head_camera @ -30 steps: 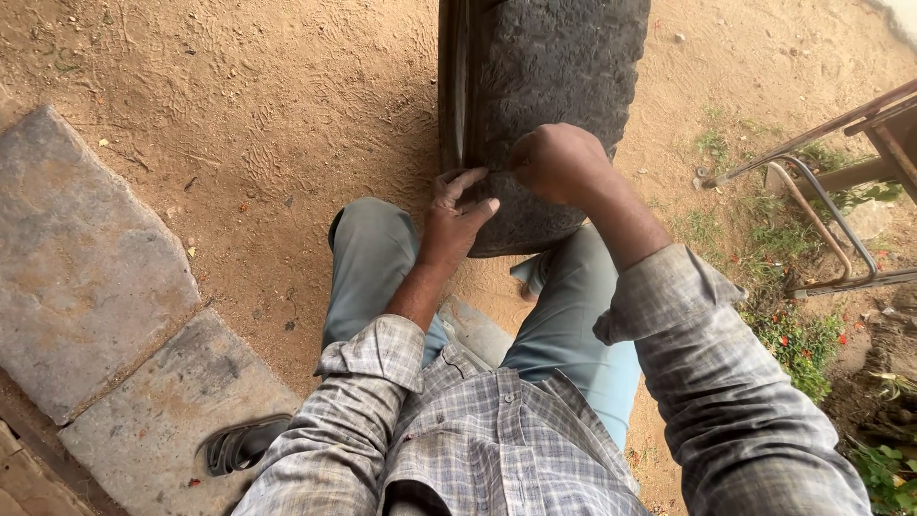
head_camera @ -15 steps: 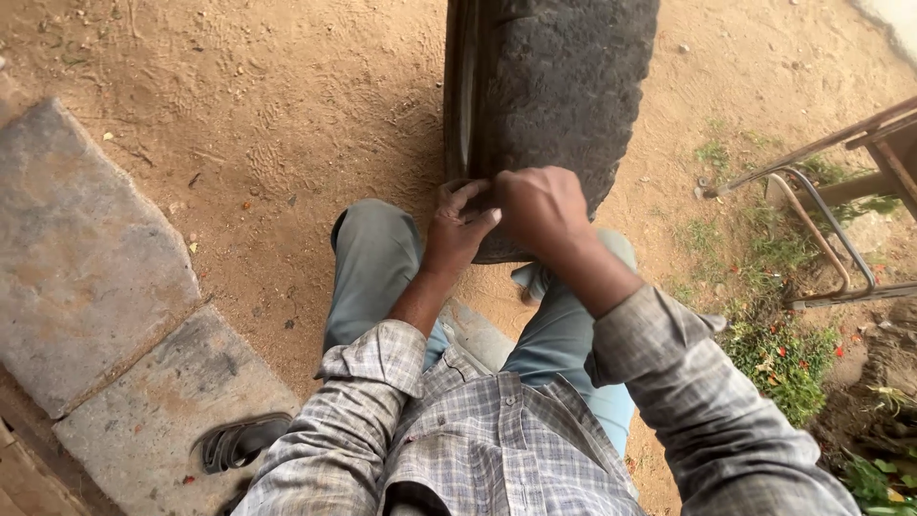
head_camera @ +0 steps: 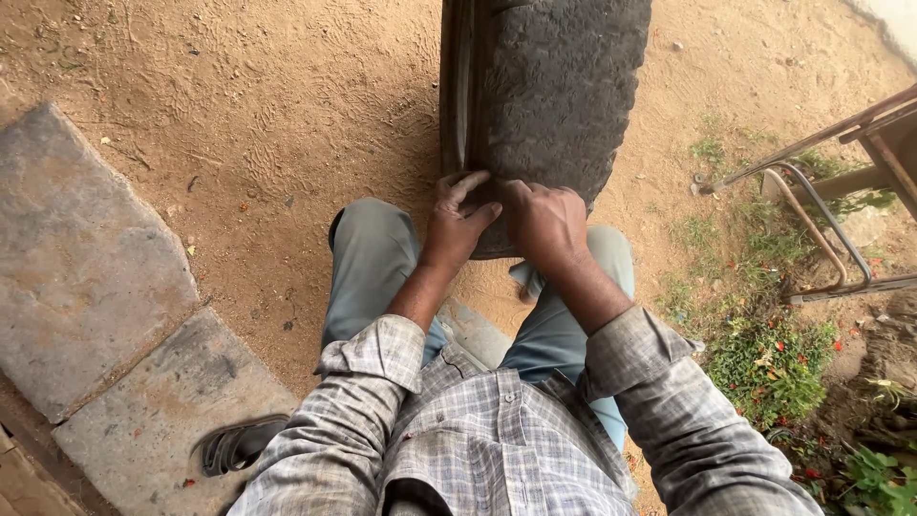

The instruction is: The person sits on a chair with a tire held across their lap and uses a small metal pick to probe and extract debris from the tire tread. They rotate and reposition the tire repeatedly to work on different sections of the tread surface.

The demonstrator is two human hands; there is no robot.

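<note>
Both hands on big worn black rubber tyre (head_camera: 549,105) standing upright on dirt, top centre of frame, wedged between knees. Left hand (head_camera: 458,218) fingers curled at tyre's left edge, pinching near bead; right hand (head_camera: 544,222) closed down on tread beside it, can't tell if it holds anything. Looks like working at one spot on rubber; next bit probably needs firm pull with tyre braced. Ground: sandy soil, grey stone slabs (head_camera: 86,277) lower left, rusty metal frame (head_camera: 831,220) and weeds right, black sandal (head_camera: 234,444) bottom left.
</note>
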